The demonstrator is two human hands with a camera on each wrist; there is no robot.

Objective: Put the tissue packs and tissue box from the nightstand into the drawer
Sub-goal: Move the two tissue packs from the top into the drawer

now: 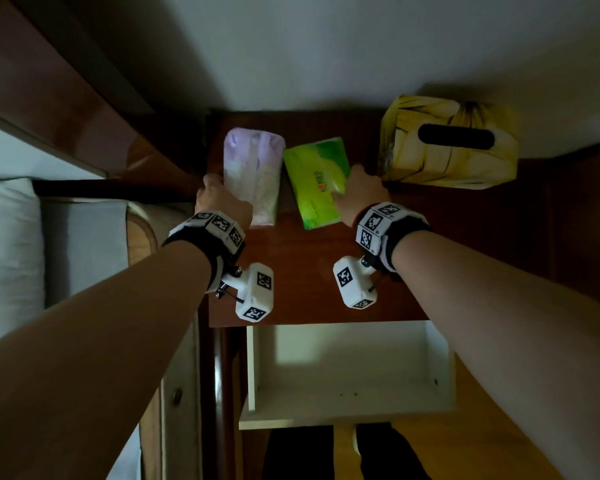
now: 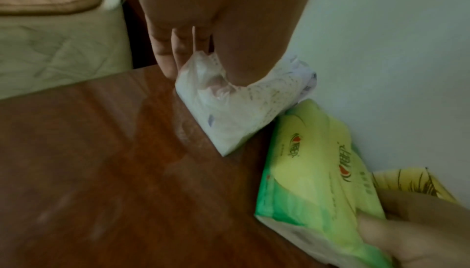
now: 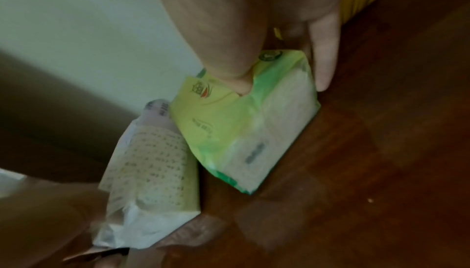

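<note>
A white-and-lilac tissue pack [image 1: 253, 171] lies on the dark wooden nightstand [image 1: 305, 271]. My left hand [image 1: 219, 199] grips its near left end, thumb on top and fingers down its side [image 2: 193, 59]. Beside it a green tissue pack [image 1: 317, 178] is gripped by my right hand [image 1: 359, 192], thumb pressed into its top [image 3: 239, 83] and fingers along its far side. A yellow banana-print tissue box [image 1: 447, 147] stands at the back right, untouched. Below the nightstand top, the white drawer [image 1: 347, 375] is pulled open with nothing visible inside.
A bed with a white pillow [image 1: 7, 254] and padded edge [image 1: 142, 230] borders the nightstand on the left. A pale wall [image 1: 326, 46] runs behind it. Dark wooden furniture [image 1: 586, 220] flanks the right, and my legs [image 1: 326, 455] stand below the drawer front.
</note>
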